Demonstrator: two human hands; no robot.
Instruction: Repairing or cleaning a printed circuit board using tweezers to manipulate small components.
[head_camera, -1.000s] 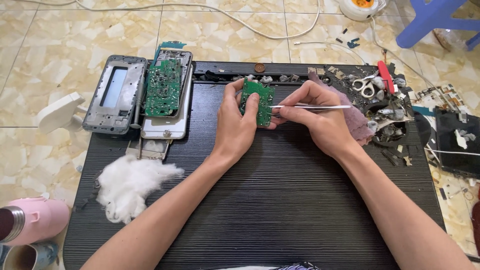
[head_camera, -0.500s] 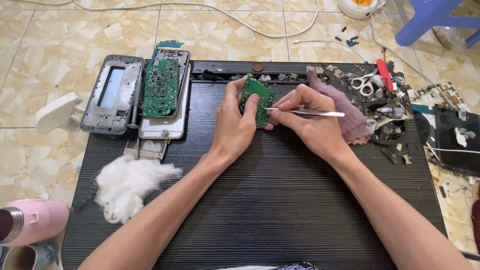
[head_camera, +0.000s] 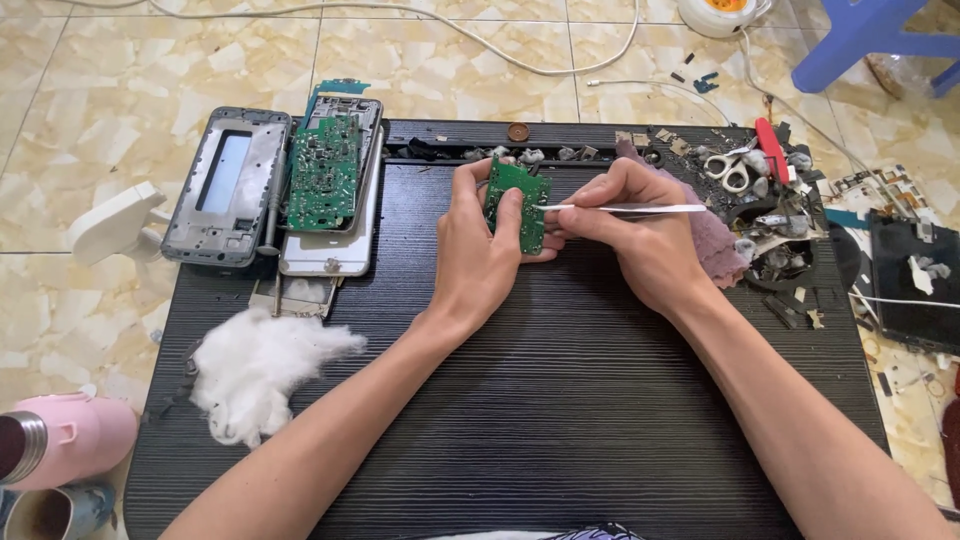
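Observation:
My left hand (head_camera: 478, 255) holds a small green circuit board (head_camera: 519, 203) upright over the far middle of the black ribbed table (head_camera: 560, 420). My right hand (head_camera: 640, 235) grips metal tweezers (head_camera: 630, 209), whose tips touch the board's right edge. A purple cloth (head_camera: 712, 238) lies under and behind my right hand.
At the far left lie a grey phone frame (head_camera: 222, 186), a larger green circuit board (head_camera: 324, 174) on a white phone body (head_camera: 330, 255), and a cotton wad (head_camera: 258, 368). Scissors (head_camera: 732, 168), a red tool (head_camera: 771, 150) and small parts sit at the far right. A pink bottle (head_camera: 62, 440) lies on the floor.
Both hands have shifted slightly left and nearer with the board. The tweezers stay at the board's right edge.

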